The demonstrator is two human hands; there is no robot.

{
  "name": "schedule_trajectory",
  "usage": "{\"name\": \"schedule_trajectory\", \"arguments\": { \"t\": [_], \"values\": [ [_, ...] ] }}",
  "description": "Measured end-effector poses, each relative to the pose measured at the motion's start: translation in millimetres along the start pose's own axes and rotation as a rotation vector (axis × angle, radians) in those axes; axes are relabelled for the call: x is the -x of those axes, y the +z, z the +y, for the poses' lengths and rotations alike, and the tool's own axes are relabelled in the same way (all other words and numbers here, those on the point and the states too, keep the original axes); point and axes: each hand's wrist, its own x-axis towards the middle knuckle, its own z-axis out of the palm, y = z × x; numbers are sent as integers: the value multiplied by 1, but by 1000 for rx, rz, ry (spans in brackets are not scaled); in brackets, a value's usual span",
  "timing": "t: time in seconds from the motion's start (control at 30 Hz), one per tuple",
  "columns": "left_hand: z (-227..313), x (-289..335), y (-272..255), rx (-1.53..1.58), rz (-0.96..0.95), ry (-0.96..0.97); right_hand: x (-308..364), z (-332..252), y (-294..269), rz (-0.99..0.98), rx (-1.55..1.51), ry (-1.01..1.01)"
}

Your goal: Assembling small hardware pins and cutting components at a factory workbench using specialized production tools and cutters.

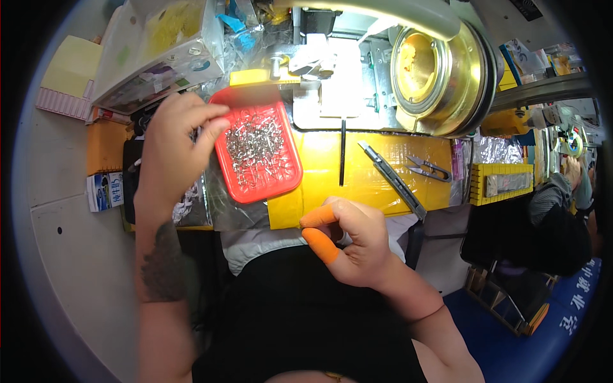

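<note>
Red, round-cornered plastic tray (295,161) containing heaped, small silvery metal pieces (254,143). Left hand (174,137) over tray's left rim; right hand (361,239), orange-capped, beyond its near-right corner. Both: fingertips nearly meeting, hold indiscernible.

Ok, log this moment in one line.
left hand: at red tray; tray: metal pieces; right hand: orange fingertips, by yellow mat; scissors: on mat

Anything between the fingers (321,246) of the right hand (361,242) is too small to tell.
</note>
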Motion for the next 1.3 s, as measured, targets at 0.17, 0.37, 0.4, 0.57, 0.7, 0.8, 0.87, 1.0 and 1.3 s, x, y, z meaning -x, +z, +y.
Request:
{"name": "schedule_trajectory", "arguments": {
  "t": [0.17, 0.37, 0.4, 0.57, 0.7, 0.8, 0.87, 1.0, 1.3],
  "values": [
    [24, 22, 9, -9, -93, -10, -6, -3, 9, -72, 25, -8],
    [16, 27, 17, 32, -69, -50, -16, -3, 16, -100, 65, -19],
    [16, 27, 19, 41, -71, -45, -18, -2, 17, -78, 64, -6],
    [21, 29, 19, 22, -70, 4, -36, -2, 21, -80, 95, -23],
    [18, 25, 19, 32, -89, -12, -45, 0, 25, -64, 79, -50],
    [16, 25, 22, 81, -52, -42, -48, -1, 26, 6, 85, -26],
    [20, 24, 18, 74, -54, -8, -53, -1, 27, 15, 139, -47],
    [19, 24, 17, -1, -115, 42, -55, -3, 25, -23, 205, -46],
    [18, 32, 24, 371, 40, -246, -68, 6, 29, 55, 267, -153]
  ]
}}
